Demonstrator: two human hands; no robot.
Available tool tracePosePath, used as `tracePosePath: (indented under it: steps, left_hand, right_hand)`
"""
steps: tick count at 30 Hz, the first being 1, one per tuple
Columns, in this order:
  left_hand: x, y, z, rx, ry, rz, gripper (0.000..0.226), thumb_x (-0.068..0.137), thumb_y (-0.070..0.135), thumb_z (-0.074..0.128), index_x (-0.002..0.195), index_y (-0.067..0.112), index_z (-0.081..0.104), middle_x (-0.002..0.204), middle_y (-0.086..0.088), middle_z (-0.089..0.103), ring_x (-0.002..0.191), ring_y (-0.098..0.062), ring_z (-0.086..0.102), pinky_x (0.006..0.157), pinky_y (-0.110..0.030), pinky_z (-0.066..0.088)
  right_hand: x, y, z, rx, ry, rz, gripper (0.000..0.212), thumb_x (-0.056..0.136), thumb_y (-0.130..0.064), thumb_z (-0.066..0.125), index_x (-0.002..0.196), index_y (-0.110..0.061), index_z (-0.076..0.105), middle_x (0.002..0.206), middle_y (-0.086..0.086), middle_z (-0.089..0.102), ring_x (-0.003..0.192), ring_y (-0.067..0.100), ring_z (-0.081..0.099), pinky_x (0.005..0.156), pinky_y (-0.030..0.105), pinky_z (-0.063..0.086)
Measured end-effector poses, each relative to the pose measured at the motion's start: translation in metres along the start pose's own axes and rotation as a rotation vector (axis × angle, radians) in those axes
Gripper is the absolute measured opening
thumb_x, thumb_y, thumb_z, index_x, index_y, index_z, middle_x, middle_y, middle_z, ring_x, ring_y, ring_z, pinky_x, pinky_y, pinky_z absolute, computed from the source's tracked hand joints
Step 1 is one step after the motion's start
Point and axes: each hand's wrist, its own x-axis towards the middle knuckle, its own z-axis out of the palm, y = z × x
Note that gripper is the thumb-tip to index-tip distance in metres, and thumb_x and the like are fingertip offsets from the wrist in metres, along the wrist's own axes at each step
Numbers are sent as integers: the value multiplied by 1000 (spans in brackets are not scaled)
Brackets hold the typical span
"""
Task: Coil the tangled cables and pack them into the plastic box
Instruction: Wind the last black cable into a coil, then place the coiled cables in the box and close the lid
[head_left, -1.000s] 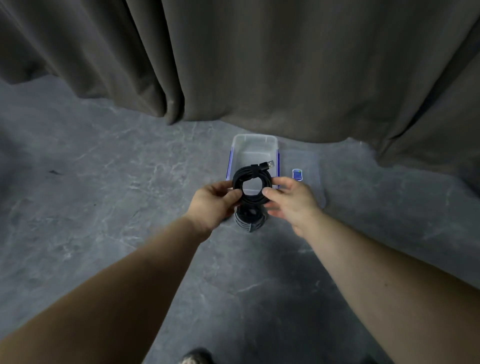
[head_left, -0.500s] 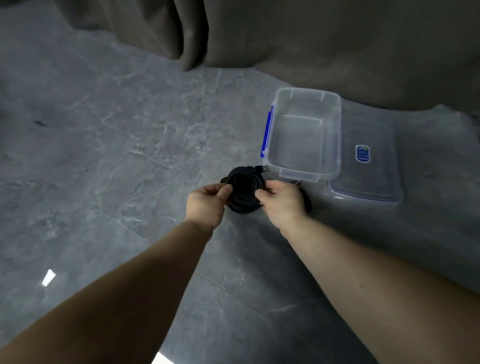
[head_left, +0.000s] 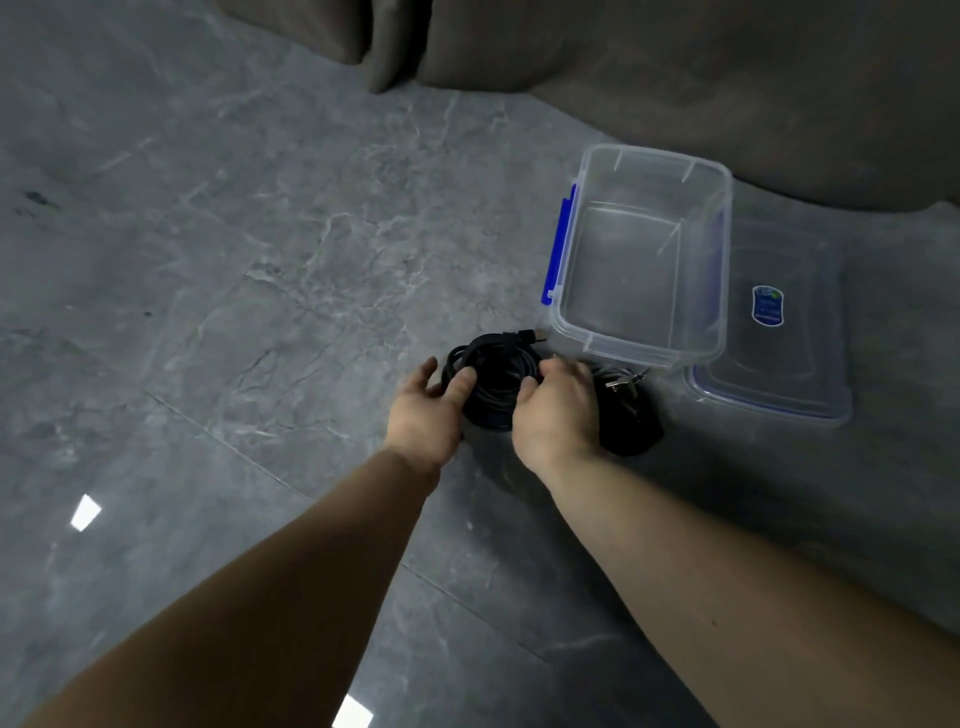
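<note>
Both arms reach forward, left hand (head_left: 423, 410) and right hand (head_left: 558, 410) gripping opposite sides of the black cable coil (head_left: 493, 376).

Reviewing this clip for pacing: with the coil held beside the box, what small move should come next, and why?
Probably lift the black cable coil, which both the left hand and right hand grip, over the near rim of the open, empty plastic box and lower it in.

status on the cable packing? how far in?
Done: one black cable is wound into a coil, and the plastic box stands open with its lid lying beside it on the floor.
In hand: left hand and right hand both grip that coil, just short of the box.
Left: the box holds nothing; a second dark cable lies by the right hand.
</note>
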Motion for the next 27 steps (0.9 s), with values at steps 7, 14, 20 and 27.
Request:
tracePosePath:
  steps: [7,14,20,27]
  left_hand:
    - [3,-7,2,-66,-21,42,54,96,28,58,145,20,40,136,1,57,100,-10,61,69,-27,51]
    - [3,-10,-4,-88,34,97,45,97,29,55,140,21,47,111,8,65,107,-13,62,78,-28,53]
    - [-9,2,-22,-92,83,163,43,96,27,57,138,20,50,113,6,64,117,-17,60,101,-39,48]
    - [-45,76,-15,-23,72,287,43,93,32,61,134,24,52,122,8,63,116,-11,60,106,-43,44]
  right_hand:
    - [1,-1,0,-67,-63,-11,32,100,-18,40,126,-1,46,130,18,49,122,33,40,102,35,29]
    - [-2,-1,11,22,-54,-38,28,99,-26,44,120,-8,48,124,14,55,120,32,40,97,34,31]
    - [-9,-12,15,314,-62,-53,34,97,-29,51,128,-15,52,123,7,60,113,24,56,92,26,40]
    - [-26,-62,-64,398,26,-73,38,98,-29,49,134,-16,49,132,5,55,120,20,51,102,34,40]
